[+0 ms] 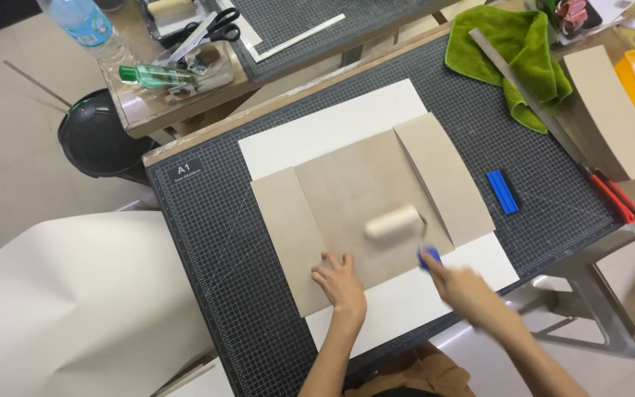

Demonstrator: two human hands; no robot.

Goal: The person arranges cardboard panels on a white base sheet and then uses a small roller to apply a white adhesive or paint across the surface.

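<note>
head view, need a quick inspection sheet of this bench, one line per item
surface: dark gridded cutting mat on a wooden bench.
job's things: tan board panels lie on a white sheet; cream roller rests on the middle panel.
clutter: blue block, steel ruler, green cloth, scissors, bottles.
grippers: left hand presses flat on the board; right hand, blurred, grips the roller's blue handle.
cables: nothing seen.
surroundings: large white paper, black bin.
</note>
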